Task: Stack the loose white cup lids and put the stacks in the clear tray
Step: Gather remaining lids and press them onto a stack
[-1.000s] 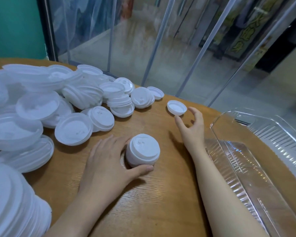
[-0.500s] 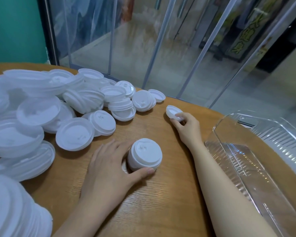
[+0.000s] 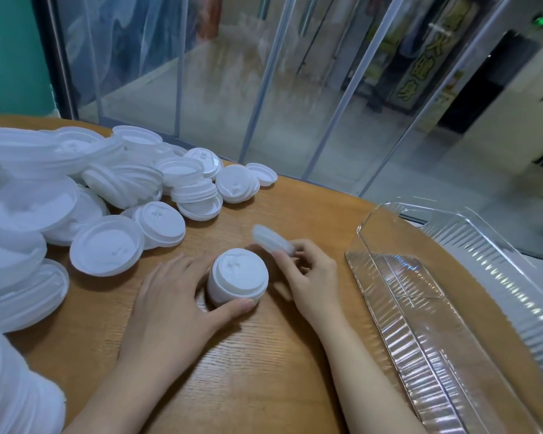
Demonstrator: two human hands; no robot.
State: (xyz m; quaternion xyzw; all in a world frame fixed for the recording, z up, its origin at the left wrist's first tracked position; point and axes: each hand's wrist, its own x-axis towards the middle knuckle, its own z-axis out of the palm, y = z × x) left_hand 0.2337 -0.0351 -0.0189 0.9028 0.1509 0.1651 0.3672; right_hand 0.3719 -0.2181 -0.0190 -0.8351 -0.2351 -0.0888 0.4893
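Round light-brown wood-grain counter (image 3: 264, 386): carries all items observed. Behind its far edge, clear glass partition panels in pale metal frames (image 3: 264, 89).

Heap of loose white plastic cup lids (image 3: 76, 198): covers the left side of the counter, large and small lids mixed, some partly nested, several lying dome up and others rim up. A further pile of lids sits at the lower left corner, blurred.

Clear ribbed rectangular plastic tray (image 3: 445, 308): on the right side of the counter, well apart from the heap, with a handle cut-out at its far end. No lids seen inside.

Left hand (image 3: 173, 302): palm down on the counter, fingers and thumb curled round the base of a short upright stack of small white lids (image 3: 239, 280), which stands at the counter's centre between the two hands.

Right hand (image 3: 308, 277): just right of the stack, fingers pinching a single small white lid (image 3: 271, 241) by its edge. The lid is raised off the counter, tilted and motion-blurred, just above and beside the stack; contact with the stack cannot be determined.
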